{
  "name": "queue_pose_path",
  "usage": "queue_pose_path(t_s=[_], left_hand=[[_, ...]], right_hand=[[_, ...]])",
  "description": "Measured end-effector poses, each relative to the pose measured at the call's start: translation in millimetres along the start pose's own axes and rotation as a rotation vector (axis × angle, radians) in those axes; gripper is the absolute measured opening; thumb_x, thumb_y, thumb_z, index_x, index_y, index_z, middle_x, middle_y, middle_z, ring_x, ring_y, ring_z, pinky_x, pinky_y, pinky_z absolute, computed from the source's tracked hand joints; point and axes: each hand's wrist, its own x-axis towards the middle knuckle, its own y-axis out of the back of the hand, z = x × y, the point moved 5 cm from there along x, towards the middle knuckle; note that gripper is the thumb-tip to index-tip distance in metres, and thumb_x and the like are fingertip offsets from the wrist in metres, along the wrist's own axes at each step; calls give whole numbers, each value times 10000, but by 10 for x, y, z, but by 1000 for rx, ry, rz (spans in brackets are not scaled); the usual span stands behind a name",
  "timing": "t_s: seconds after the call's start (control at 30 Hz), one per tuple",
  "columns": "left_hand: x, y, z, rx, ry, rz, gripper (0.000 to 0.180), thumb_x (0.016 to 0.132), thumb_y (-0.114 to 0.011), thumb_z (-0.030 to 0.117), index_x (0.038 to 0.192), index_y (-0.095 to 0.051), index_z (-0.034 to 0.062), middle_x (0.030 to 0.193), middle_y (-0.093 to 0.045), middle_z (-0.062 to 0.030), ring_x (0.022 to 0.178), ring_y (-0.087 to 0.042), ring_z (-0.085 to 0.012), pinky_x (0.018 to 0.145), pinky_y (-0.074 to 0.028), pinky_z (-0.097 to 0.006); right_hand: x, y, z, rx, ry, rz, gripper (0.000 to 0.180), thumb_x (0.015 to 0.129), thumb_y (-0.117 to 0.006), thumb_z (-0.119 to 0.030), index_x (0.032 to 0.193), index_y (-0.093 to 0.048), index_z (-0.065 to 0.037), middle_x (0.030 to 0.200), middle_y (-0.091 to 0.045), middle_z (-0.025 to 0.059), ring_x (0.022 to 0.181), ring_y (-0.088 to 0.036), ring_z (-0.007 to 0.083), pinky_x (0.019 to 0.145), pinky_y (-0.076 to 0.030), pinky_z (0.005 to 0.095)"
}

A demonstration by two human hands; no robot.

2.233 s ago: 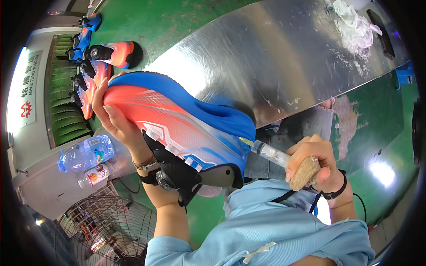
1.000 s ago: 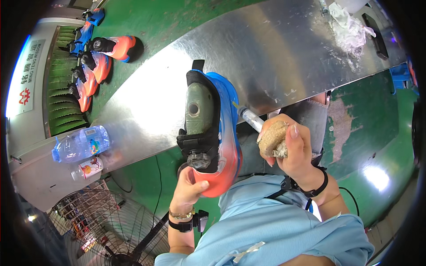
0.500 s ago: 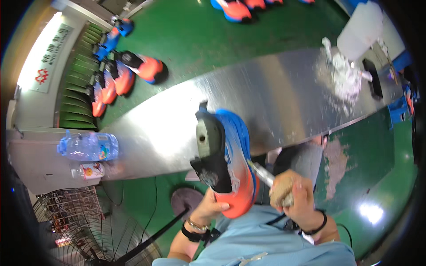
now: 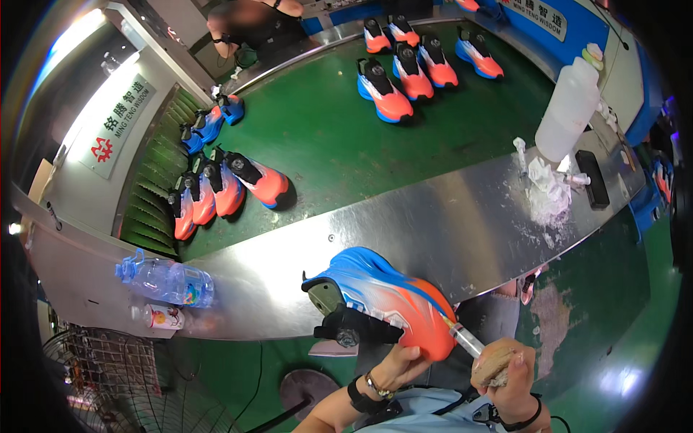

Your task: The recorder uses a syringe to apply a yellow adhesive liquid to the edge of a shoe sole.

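An orange-and-blue sports shoe (image 4: 422, 314) with a black strap and lacing dial is tilted on its side above the near edge of the metal ledge. My left hand (image 4: 393, 369) grips it from below near the toe, fingers partly hidden behind it. My right hand (image 4: 514, 382) is closed around a clear syringe (image 4: 467, 339), whose tip meets the seam between the shoe's upper and sole near the toe. A rough tan wad (image 4: 493, 362) is in the same hand, around the syringe's back end; its kind is unclear.
More such shoes stand on the green belt, in a left group (image 4: 263, 184) and a far-right group (image 4: 382, 94). On the ledge are water bottles (image 4: 170, 281), a white squeeze bottle (image 4: 567, 108), crumpled tissue (image 4: 548, 191) and a black phone-like slab (image 4: 593, 177). A fan (image 4: 108, 361) stands lower left. A person (image 4: 253, 32) sits opposite.
The shoe has turned, its toe swinging to the right, and both hands have moved with it. The syringe tip now meets the seam nearer the toe. My view has tilted up, showing more of the belt.
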Motion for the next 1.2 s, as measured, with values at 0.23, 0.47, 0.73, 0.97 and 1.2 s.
queue_pose_path(t_s=[0.23, 0.47, 0.73, 0.97, 1.2], left_hand=[[267, -158, 139, 95, -10, 16, 888, 521, -854, 303, 1259, -406, 93, 1308, -410, -55, 1208, -397, -212, 1051, -286, -435], [482, -368, 152, 126, -28, -86, 884, 552, -844, 272, 1289, -376, 131, 1319, -392, 10, 1264, -330, -183, 1067, -261, -451], [504, -304, 133, 144, -49, -71, 879, 570, -835, 273, 1298, -362, 135, 1340, -377, 11, 1281, -311, -190, 1075, -255, -450], [581, -320, 148, 129, -107, -84, 823, 596, -819, 256, 1285, -388, 122, 1340, -395, -6, 1300, -290, -191, 1096, -219, -442], [647, -416, 148, 85, -192, -45, 757, 635, -791, 276, 1265, -412, 97, 1343, -394, -85, 1302, -286, -201, 1110, -192, -426]], right_hand=[[108, 49, -142, -36, 40, -69, 556, 900, -378, -469, 801, -564, 45, 561, -581, 85, 439, -531, 101, 396, -391, 218], [175, 105, -175, -177, 177, -62, 526, 898, -402, -452, 819, -576, 38, 575, -597, 88, 471, -569, 124, 451, -442, 233], [97, 134, -168, -170, 213, -99, 522, 891, -433, -460, 844, -573, 41, 586, -602, 92, 464, -568, 159, 448, -447, 254], [68, 136, -163, -170, 172, -77, 484, 863, -505, -443, 873, -577, 35, 606, -600, 91, 490, -572, 156, 451, -442, 254], [67, 94, -178, -240, 236, -91, 410, 855, -524, -369, 894, -571, 36, 602, -583, 93, 485, -560, 154, 441, -430, 252]])
